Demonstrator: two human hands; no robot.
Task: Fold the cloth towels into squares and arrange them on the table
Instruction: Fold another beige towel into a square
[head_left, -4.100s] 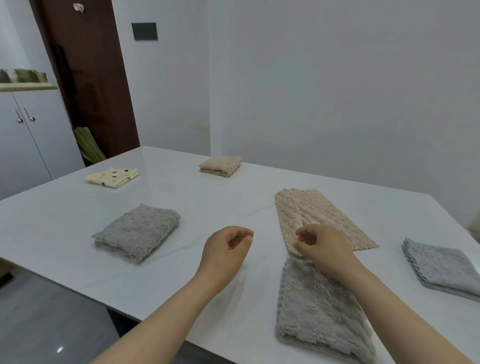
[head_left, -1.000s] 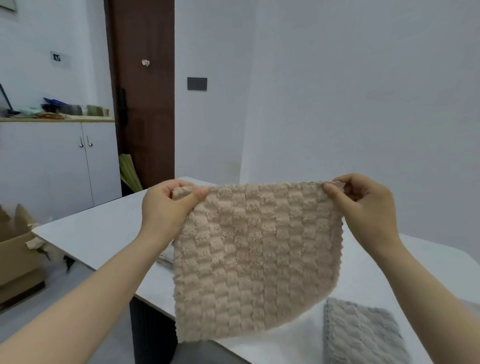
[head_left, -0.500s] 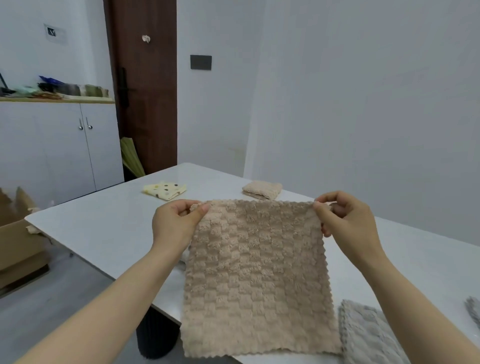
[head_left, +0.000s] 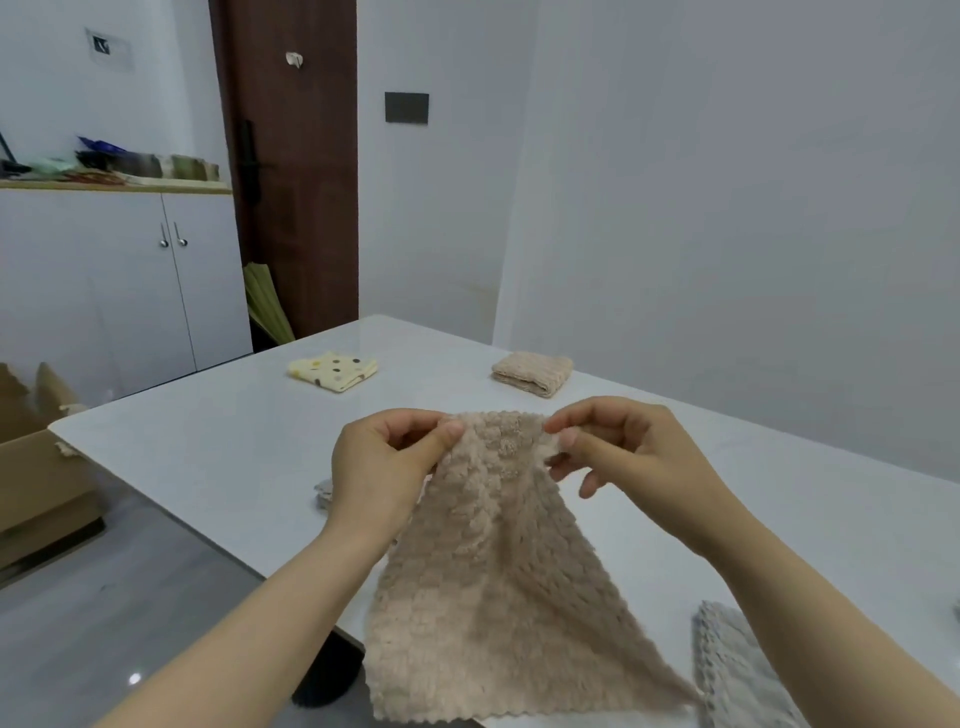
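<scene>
Both hands are up over the white glossy table (head_left: 218, 447), and between them hangs the beige waffle-textured cloth towel (head_left: 493, 597) — lifted clear at the top, fanning out wide toward its scalloped bottom edge near the table's near side. The left hand (head_left: 387, 467) pinches the towel's top edge between thumb and forefinger, the other fingers curled in behind. The right hand (head_left: 618, 447) pinches the same top edge just beside it, thumb and forefinger pressed on the cloth, lower fingers loose and spread. The two pinches sit close together, so the top of the towel bunches into a narrow gather while the lower part flares.

Out on the table, a folded yellow cloth with dark dots (head_left: 332, 370) lies at the far left, and a folded beige plush towel (head_left: 532, 373) lies well apart from it, further right. Bottom right — a grey textured towel (head_left: 737, 675) lies flat, partly behind the right forearm. A sliver of another grey cloth (head_left: 323, 489) peeks out behind the left wrist. Off to the left stands a white two-door cabinet (head_left: 119, 291), with a dark brown door (head_left: 296, 171) beside it.
</scene>
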